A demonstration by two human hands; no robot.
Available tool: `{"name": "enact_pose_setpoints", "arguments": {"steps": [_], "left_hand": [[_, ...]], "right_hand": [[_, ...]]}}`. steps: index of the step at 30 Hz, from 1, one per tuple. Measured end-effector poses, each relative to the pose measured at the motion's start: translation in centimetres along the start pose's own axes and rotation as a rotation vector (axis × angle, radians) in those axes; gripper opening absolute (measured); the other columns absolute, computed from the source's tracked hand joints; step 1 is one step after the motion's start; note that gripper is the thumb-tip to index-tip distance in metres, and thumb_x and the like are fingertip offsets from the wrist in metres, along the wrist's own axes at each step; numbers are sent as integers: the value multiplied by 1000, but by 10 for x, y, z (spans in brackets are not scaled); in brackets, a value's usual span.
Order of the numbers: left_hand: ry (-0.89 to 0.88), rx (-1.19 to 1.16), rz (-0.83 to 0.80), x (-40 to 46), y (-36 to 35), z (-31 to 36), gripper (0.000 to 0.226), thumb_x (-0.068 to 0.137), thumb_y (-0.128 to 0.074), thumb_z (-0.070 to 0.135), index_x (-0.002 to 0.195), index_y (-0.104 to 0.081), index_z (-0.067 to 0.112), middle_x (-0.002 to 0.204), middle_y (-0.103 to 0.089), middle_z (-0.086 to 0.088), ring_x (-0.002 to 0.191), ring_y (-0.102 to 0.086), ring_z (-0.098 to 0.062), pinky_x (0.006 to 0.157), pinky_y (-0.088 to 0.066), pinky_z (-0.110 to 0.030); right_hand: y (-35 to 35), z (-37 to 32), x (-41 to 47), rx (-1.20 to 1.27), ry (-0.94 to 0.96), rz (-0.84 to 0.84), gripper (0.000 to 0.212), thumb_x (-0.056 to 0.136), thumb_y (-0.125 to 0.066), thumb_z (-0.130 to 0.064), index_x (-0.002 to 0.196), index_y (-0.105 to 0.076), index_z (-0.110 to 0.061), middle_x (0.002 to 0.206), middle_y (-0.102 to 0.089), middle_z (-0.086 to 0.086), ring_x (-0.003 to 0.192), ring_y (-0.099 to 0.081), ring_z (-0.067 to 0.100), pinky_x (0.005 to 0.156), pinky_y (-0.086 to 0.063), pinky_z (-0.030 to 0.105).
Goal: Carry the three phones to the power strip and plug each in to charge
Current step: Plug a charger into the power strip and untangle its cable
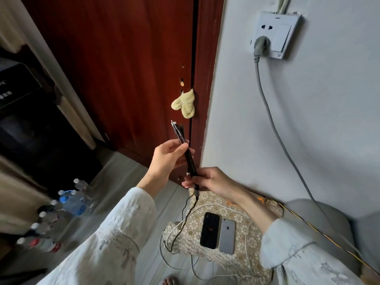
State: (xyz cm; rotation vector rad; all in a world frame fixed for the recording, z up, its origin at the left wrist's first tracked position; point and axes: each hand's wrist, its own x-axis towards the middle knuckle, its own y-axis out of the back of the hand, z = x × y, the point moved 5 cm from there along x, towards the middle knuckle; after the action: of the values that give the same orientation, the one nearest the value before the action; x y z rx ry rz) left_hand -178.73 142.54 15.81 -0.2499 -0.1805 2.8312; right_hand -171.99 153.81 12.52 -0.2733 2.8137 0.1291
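Observation:
Two phones lie face down side by side on a patterned cushion [242, 262]: a black phone [209, 230] on the left and a grey phone [227, 236] on the right. A third phone is not in view. My left hand [169, 159] and my right hand [207, 179] both grip a bundle of black charging cables [186, 151] held up in front of the door. The plug tips point up past my left hand. The cables' loose ends hang down from my right hand toward the cushion. No power strip is visible.
A wall socket [275, 36] at the upper right has a grey plug and cord [267, 112] running down the wall. White cables [205, 274] loop over the cushion and floor. Several water bottles [70, 202] stand at the left. A red-brown door [123, 68] is ahead.

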Motion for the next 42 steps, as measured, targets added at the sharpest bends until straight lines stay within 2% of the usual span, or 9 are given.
{"name": "enact_pose_setpoints", "arguments": {"steps": [9,12,19,24,31,34,36,39,42], "left_hand": [[-26,117,-80,-9,7,-13,6,80,-67,16,76,-66,12,69,-74,-2,67,-68,-10,69,-57,-23],[-24,137,-114,-12,4,-16,9,78,-69,15,70,-67,17,70,-75,-2,68,-70,-10,65,-58,-21],[8,173,-174,-17,-6,-22,22,79,-68,15,60,-68,27,71,-75,0,76,-71,-15,75,-57,-33],[41,100,-117,-18,-1,-28,13,84,-61,9,74,-68,15,69,-74,1,64,-68,-10,61,-57,-21],[110,78,-17,-17,9,-32,11,87,-57,14,90,-67,10,70,-74,2,66,-66,-13,60,-57,-23],[32,367,175,-14,17,-31,36,87,-59,14,121,-51,9,98,-65,1,84,-64,-17,75,-54,-30],[-122,501,238,-17,17,-22,40,86,-59,11,123,-46,11,105,-56,1,87,-59,-14,76,-50,-25],[-181,488,-57,-24,-4,-30,23,88,-54,7,112,-56,8,94,-64,0,84,-62,-5,75,-49,-9],[-71,466,-199,-29,-14,-60,11,91,-50,11,96,-59,6,70,-62,0,62,-64,-5,72,-54,-25]], "right_hand": [[37,-21,-8,-52,172,391,14,89,-56,-24,81,-67,-23,76,-68,-5,72,-63,4,69,-50,21],[42,-47,-8,-51,282,438,10,86,-60,-24,79,-68,-22,68,-63,-8,59,-56,-7,56,-43,9],[42,-60,3,-232,231,410,9,82,-65,-26,78,-69,-20,59,-59,-17,53,-53,-13,55,-37,1],[46,-54,1,-238,218,441,16,80,-67,-28,64,-66,-26,56,-58,-12,51,-52,-9,60,-39,10],[48,-50,2,-197,202,465,19,76,-71,-30,60,-64,-25,48,-57,-17,51,-52,-9,63,-39,16],[44,-47,5,-215,195,451,18,76,-71,-30,60,-65,-23,50,-58,-18,53,-53,-10,62,-40,12],[39,-46,6,-232,210,440,17,75,-72,-30,61,-67,-23,53,-61,-16,54,-53,-7,60,-41,9],[38,-40,10,-265,199,458,16,76,-71,-30,72,-73,-14,65,-66,-6,63,-57,-1,66,-44,17],[39,-16,18,-314,93,442,22,77,-70,-31,78,-74,-9,60,-66,-8,61,-57,0,65,-44,21]]}}
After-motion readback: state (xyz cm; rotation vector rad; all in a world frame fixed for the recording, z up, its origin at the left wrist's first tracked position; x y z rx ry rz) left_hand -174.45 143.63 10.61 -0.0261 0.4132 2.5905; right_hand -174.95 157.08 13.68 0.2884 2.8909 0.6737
